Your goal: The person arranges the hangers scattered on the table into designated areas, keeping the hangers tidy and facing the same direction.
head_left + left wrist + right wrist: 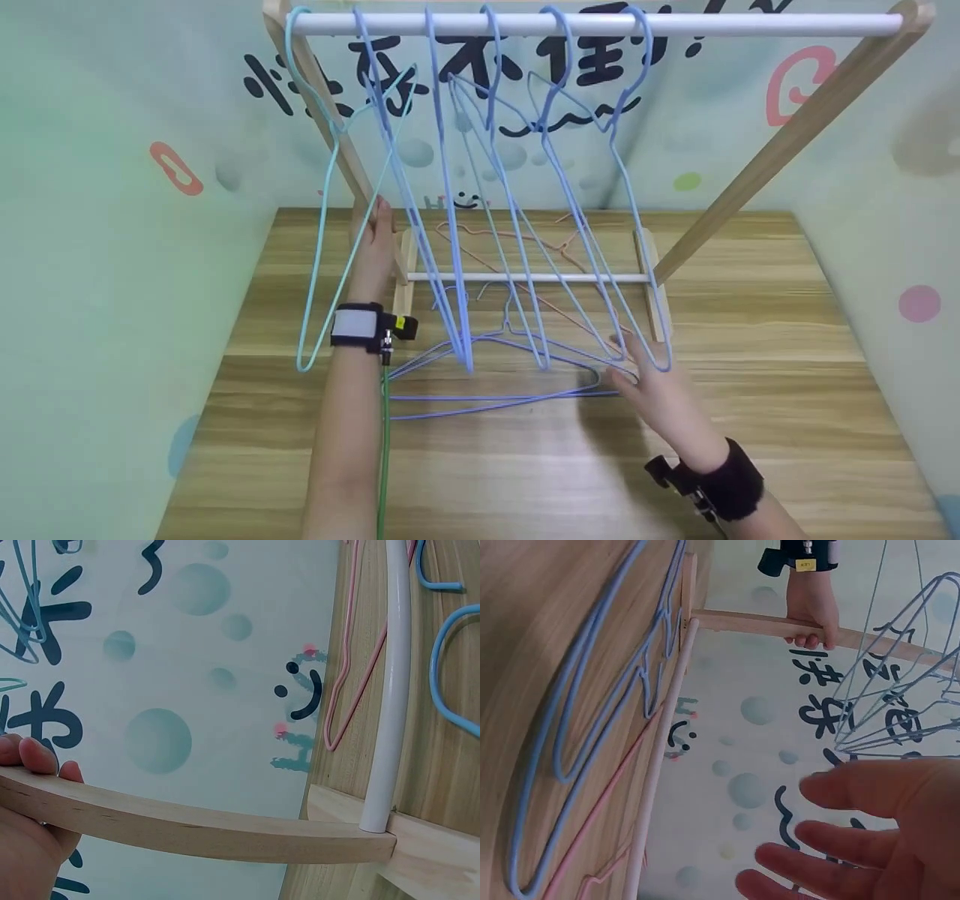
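Observation:
My left hand (373,251) grips the left wooden post (187,823) of a clothes rack, with fingers wrapped round it in the left wrist view. My right hand (654,379) is held by the right end of the blue hangers (487,399) on the table, its fingers spread and holding nothing in the right wrist view. Several blue hangers (551,150) and a light teal hanger (322,195) hang from the rack's white top bar (750,25). A pink hanger (570,319) lies partly under the rack's lower white bar (525,277).
The right wooden post (772,150) slants down to a wooden foot (654,300) on the wood-grain table (487,480). Behind stands a pale wall (187,262) with black lettering. A green cable (385,450) runs along the left forearm.

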Motion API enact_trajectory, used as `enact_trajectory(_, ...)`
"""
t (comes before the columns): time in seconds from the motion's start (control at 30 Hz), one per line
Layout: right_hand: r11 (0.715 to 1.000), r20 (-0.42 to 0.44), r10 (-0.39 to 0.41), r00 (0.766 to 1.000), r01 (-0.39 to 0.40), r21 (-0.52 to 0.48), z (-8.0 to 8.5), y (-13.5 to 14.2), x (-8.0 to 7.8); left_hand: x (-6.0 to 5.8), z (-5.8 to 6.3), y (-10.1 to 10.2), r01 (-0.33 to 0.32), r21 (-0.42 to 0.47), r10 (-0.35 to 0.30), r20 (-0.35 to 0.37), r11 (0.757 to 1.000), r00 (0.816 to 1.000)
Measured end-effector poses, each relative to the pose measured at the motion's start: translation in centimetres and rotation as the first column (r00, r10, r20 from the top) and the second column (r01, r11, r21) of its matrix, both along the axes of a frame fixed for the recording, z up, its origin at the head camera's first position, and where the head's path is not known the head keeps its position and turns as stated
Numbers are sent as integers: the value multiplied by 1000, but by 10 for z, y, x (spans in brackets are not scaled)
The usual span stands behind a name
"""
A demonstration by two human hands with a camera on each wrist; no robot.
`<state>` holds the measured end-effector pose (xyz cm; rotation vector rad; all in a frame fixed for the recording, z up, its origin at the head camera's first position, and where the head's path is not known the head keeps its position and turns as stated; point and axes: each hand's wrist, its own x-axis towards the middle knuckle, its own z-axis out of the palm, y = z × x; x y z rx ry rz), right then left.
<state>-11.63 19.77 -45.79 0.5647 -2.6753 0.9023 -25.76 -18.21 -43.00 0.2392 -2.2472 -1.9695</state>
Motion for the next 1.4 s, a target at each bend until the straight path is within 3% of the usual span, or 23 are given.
enact_trajectory(0.17,987,197,109,974,-129,91,-14,-7,-6,0,0,0,-6,0,6,-32,1000,999)
enact_trajectory(0.37,973,319,165,933,-206,100,-28,-15,-15,2,11,4,-22,46,30,-197,999,980)
enact_trajectory(0.53,951,275,159,948,-222,215,-39,-18,-21,9,21,9,-33,53,44,-223,998,974)
enact_trajectory(0.73,932,234,175,956,-238,275,-53,-21,-22,6,16,6,-19,58,31,-216,998,976)
enact_trajectory(0.83,929,202,189,961,-242,281,-59,-21,-21,3,9,3,-5,19,6,-101,1000,995)
enact_trajectory(0.9,926,181,194,964,-241,290,-62,-21,-21,1,4,1,5,-3,-5,-34,1000,999)
enact_trajectory(0.97,925,165,199,966,-240,294,-64,-20,-20,4,6,2,8,-9,-8,0,1000,1000)
enact_trajectory(1.17,924,147,204,968,-240,298,-67,-19,-19,12,22,9,-21,11,23,-170,1000,985)
enact_trajectory(1.23,921,148,209,967,-246,301,-68,-19,-19,11,22,9,-18,22,22,-212,1000,977)
enact_trajectory(1.33,920,167,221,961,-263,291,-68,-18,-17,11,22,10,-11,23,16,-235,1000,972)
enact_trajectory(1.4,922,193,230,954,-277,271,-68,-18,-15,12,23,10,-12,20,16,-208,1000,978)
